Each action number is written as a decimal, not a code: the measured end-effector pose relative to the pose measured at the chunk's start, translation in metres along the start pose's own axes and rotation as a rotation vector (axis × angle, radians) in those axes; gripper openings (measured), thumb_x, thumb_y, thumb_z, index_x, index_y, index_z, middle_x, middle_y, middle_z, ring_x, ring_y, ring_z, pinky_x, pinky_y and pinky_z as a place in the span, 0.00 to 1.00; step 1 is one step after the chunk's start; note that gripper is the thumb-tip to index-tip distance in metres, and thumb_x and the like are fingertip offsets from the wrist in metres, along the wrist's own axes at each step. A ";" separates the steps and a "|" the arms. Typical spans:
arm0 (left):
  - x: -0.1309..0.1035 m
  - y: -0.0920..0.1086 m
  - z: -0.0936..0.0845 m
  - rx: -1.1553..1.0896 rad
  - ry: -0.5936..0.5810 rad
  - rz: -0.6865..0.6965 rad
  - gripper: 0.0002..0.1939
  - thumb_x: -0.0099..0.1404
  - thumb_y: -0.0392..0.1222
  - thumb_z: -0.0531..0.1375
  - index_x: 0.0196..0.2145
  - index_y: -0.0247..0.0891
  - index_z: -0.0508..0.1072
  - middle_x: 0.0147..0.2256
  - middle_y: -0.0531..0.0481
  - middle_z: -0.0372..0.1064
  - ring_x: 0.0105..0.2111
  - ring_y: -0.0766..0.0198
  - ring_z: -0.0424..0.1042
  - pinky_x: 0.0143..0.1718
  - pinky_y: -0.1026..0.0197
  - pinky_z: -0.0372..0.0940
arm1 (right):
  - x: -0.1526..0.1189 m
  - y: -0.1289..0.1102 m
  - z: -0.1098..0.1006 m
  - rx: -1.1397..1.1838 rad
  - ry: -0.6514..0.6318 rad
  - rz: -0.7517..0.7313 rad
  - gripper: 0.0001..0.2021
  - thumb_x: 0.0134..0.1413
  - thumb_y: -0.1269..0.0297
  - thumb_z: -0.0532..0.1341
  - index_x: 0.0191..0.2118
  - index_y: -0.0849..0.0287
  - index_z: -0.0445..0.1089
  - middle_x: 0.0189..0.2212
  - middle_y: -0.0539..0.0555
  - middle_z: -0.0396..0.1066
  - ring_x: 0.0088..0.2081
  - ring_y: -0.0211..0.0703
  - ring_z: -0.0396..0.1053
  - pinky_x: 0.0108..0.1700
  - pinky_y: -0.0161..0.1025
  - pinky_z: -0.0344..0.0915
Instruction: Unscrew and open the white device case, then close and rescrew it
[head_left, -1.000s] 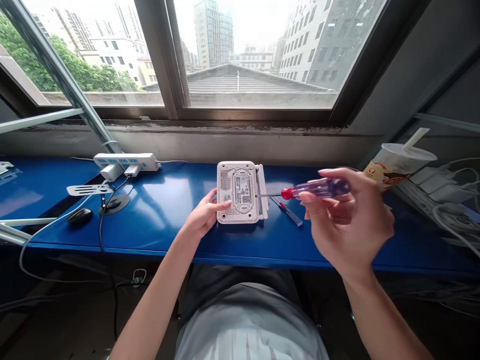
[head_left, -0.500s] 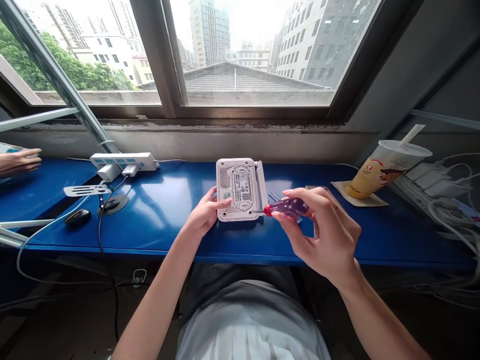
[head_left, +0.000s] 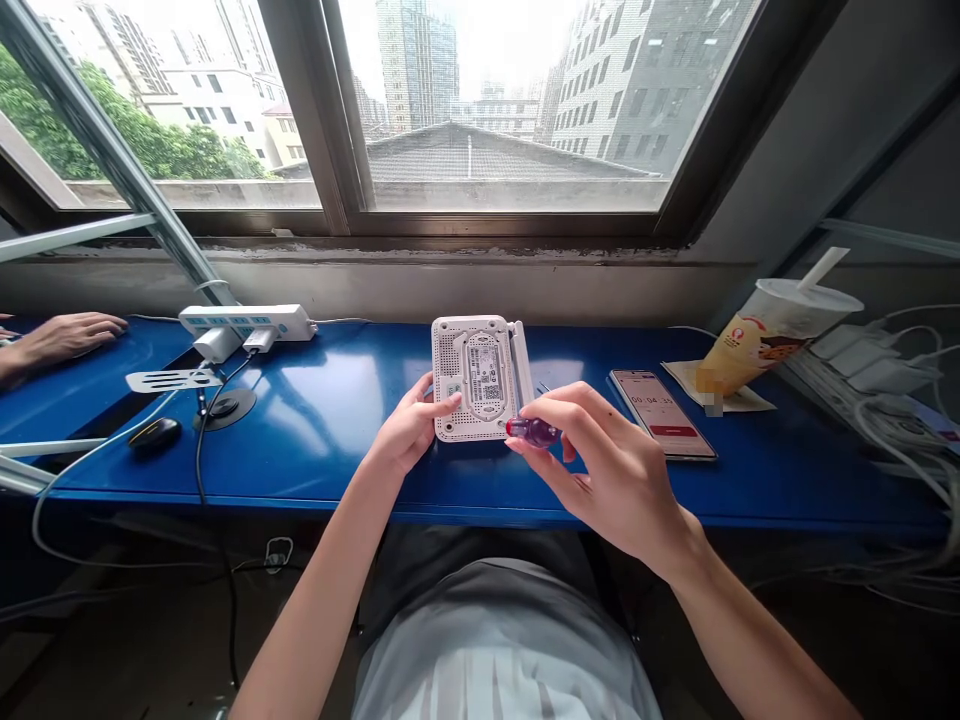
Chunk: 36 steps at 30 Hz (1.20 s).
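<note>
A white router [head_left: 486, 385] is held underside up above the blue desk, its label and vent holes facing me and a folded antenna along its right side. My left hand [head_left: 411, 425] grips its left edge, thumb on the underside. My right hand [head_left: 611, 455] is closed around a screwdriver [head_left: 534, 431] with a purple handle and red collar. The screwdriver points at the lower right corner of the router, by a screw hole; its tip is hidden, so I cannot tell whether it sits in the hole. Part of a thin dark rod shows behind my right fingers.
A phone [head_left: 666, 415] showing a timer lies on the blue desk [head_left: 360, 460]. Right of it stands a drink cup [head_left: 772, 335]. To the left are a power strip [head_left: 247, 322], a mouse [head_left: 155, 433] and cables. Another person's hand [head_left: 71, 343] rests at far left.
My right hand has moved left with the screwdriver, closer to the router's corner, uncovering the phone. The router stays nearly still. At far left, the other person's hand has lowered to the desk.
</note>
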<state>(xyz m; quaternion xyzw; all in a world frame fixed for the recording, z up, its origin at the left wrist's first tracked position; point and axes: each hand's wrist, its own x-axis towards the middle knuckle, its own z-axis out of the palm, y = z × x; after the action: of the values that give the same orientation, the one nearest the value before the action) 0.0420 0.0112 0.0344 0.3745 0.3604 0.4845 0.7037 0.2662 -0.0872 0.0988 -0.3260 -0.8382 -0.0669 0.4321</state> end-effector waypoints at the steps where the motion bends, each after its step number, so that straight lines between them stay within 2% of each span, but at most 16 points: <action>1: 0.000 0.000 0.000 0.000 0.001 0.001 0.32 0.60 0.33 0.73 0.60 0.35 0.70 0.55 0.37 0.79 0.57 0.41 0.78 0.61 0.40 0.72 | 0.001 0.000 -0.001 0.028 -0.016 0.010 0.11 0.69 0.72 0.67 0.51 0.57 0.67 0.41 0.55 0.73 0.33 0.38 0.71 0.30 0.32 0.68; 3: 0.000 0.000 0.000 0.000 -0.002 0.005 0.33 0.60 0.33 0.73 0.60 0.35 0.70 0.55 0.36 0.79 0.56 0.41 0.78 0.61 0.41 0.72 | 0.004 -0.001 -0.006 0.097 -0.062 0.028 0.09 0.70 0.73 0.66 0.51 0.57 0.69 0.41 0.54 0.73 0.35 0.38 0.72 0.33 0.32 0.68; 10: 0.000 0.001 -0.001 -0.008 -0.017 0.000 0.34 0.59 0.34 0.75 0.60 0.35 0.71 0.54 0.36 0.79 0.56 0.42 0.79 0.58 0.44 0.74 | 0.012 0.002 -0.024 0.344 -0.342 0.087 0.12 0.72 0.78 0.57 0.55 0.57 0.69 0.49 0.55 0.74 0.42 0.38 0.74 0.43 0.34 0.70; 13: 0.000 0.001 0.000 -0.011 -0.010 -0.001 0.33 0.60 0.34 0.74 0.61 0.36 0.71 0.55 0.37 0.79 0.55 0.43 0.79 0.58 0.45 0.75 | 0.011 0.003 -0.025 0.371 -0.341 0.129 0.11 0.73 0.75 0.57 0.55 0.56 0.69 0.50 0.55 0.75 0.45 0.40 0.75 0.44 0.35 0.71; 16: -0.001 0.001 0.000 -0.012 -0.011 0.002 0.33 0.61 0.34 0.73 0.62 0.35 0.70 0.55 0.36 0.79 0.54 0.45 0.80 0.56 0.47 0.76 | 0.010 0.004 -0.023 0.409 -0.319 0.186 0.08 0.74 0.67 0.62 0.54 0.55 0.72 0.51 0.56 0.74 0.43 0.40 0.76 0.38 0.33 0.72; 19: -0.001 0.001 0.000 -0.004 -0.013 0.006 0.33 0.62 0.34 0.73 0.62 0.35 0.70 0.57 0.35 0.78 0.54 0.44 0.80 0.53 0.49 0.77 | 0.011 0.004 -0.020 0.423 -0.274 0.203 0.07 0.75 0.62 0.63 0.53 0.54 0.75 0.50 0.55 0.73 0.41 0.39 0.76 0.38 0.34 0.72; 23: -0.002 0.001 -0.001 0.006 -0.016 0.004 0.33 0.63 0.35 0.73 0.64 0.36 0.69 0.58 0.35 0.76 0.56 0.44 0.79 0.52 0.50 0.78 | 0.013 0.004 -0.020 0.392 -0.230 0.192 0.11 0.77 0.63 0.60 0.57 0.51 0.77 0.49 0.54 0.71 0.33 0.34 0.73 0.37 0.35 0.71; 28: 0.000 0.000 -0.003 -0.002 -0.021 0.005 0.33 0.62 0.36 0.73 0.63 0.36 0.70 0.59 0.35 0.76 0.55 0.43 0.79 0.55 0.47 0.77 | 0.013 0.005 -0.024 0.428 -0.269 0.226 0.13 0.75 0.62 0.63 0.61 0.50 0.72 0.49 0.54 0.75 0.39 0.39 0.76 0.40 0.36 0.73; 32: 0.002 -0.002 -0.005 -0.022 -0.016 0.009 0.32 0.62 0.35 0.74 0.62 0.35 0.71 0.57 0.36 0.77 0.56 0.44 0.79 0.58 0.46 0.75 | 0.007 0.006 -0.029 0.528 -0.302 0.310 0.10 0.79 0.63 0.56 0.59 0.51 0.68 0.53 0.55 0.77 0.33 0.33 0.77 0.36 0.33 0.72; 36: 0.002 -0.002 -0.005 -0.023 -0.009 0.010 0.32 0.61 0.34 0.74 0.61 0.36 0.71 0.56 0.36 0.78 0.56 0.43 0.79 0.60 0.43 0.74 | 0.003 0.003 -0.029 0.577 -0.285 0.316 0.11 0.80 0.64 0.53 0.58 0.51 0.69 0.55 0.56 0.74 0.37 0.36 0.79 0.32 0.32 0.72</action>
<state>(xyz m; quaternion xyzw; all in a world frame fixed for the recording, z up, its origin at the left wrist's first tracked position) 0.0393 0.0133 0.0299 0.3703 0.3496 0.4905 0.7072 0.2867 -0.0945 0.1184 -0.3222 -0.8137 0.2861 0.3901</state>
